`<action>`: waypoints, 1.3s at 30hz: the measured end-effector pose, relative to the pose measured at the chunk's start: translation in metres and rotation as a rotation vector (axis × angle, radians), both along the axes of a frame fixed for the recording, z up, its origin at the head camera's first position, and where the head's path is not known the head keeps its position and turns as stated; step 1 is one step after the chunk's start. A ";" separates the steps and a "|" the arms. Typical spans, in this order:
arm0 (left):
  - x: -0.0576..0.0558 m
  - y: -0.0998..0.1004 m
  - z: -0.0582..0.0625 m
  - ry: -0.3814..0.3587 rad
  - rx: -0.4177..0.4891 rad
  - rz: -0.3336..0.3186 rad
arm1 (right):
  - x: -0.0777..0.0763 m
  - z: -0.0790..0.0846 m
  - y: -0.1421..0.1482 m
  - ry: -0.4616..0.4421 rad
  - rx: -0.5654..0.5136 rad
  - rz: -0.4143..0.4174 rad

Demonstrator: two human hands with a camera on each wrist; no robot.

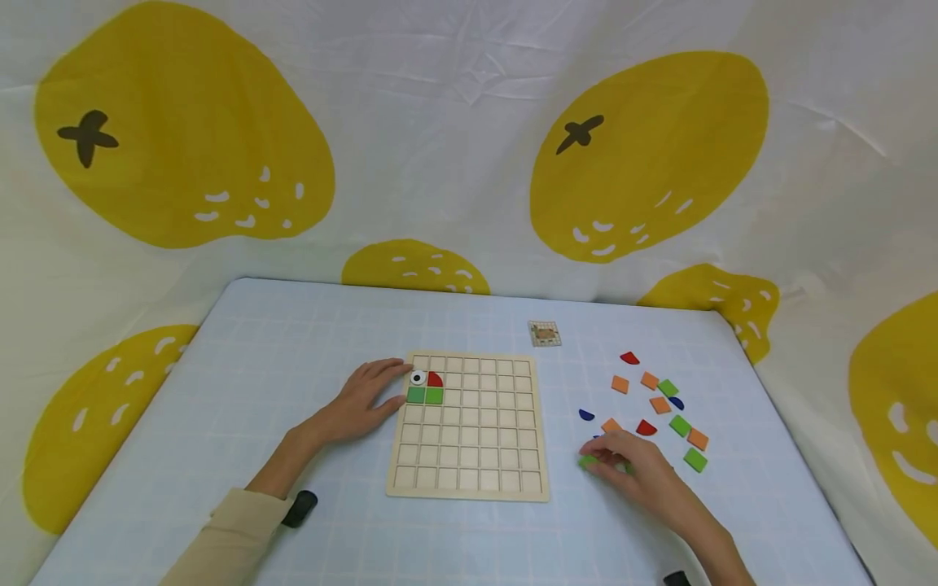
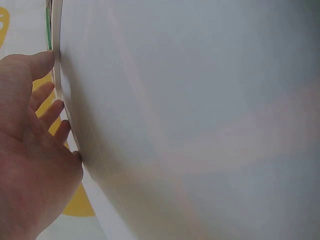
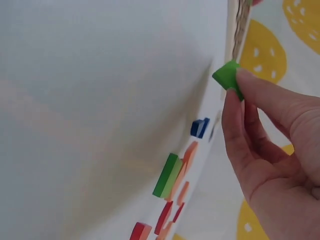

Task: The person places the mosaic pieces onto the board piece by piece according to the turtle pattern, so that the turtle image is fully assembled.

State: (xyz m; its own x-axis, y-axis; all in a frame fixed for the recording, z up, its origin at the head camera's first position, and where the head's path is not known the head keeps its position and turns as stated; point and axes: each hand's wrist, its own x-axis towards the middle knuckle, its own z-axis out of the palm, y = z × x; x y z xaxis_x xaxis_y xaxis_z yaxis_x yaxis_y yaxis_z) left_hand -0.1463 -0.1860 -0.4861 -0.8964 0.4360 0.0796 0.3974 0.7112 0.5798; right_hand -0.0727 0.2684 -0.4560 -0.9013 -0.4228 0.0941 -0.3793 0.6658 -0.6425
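A square wooden grid board (image 1: 469, 431) lies on the table. In its upper left cells sit a white eye tile (image 1: 418, 378), a red quarter-round tile (image 1: 436, 379) and two green square tiles (image 1: 434, 395). My left hand (image 1: 359, 404) rests at the board's left edge, thumb and fingertips touching it, fingers fairly straight. To the right of the board, my right hand (image 1: 636, 468) pinches a green square tile (image 3: 228, 79) between thumb and fingers. In the right wrist view this tile is held above the table.
Loose orange tiles (image 1: 620, 384), green tiles (image 1: 695, 460), red pieces (image 1: 629, 358) and blue half-rounds (image 1: 586, 415) lie scattered on the right. A small picture card (image 1: 545, 334) lies behind the board. A fruit-patterned cloth (image 1: 440, 122) hangs beyond the table.
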 end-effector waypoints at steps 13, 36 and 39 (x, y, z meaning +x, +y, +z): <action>0.000 -0.001 -0.001 -0.030 -0.012 0.003 | -0.021 -0.001 -0.029 0.037 -0.065 -0.048; 0.001 0.001 0.002 -0.015 -0.008 0.004 | -0.052 0.006 -0.092 0.047 -0.186 0.044; 0.001 0.001 0.003 -0.015 -0.007 0.006 | -0.056 0.007 -0.101 0.042 -0.186 0.058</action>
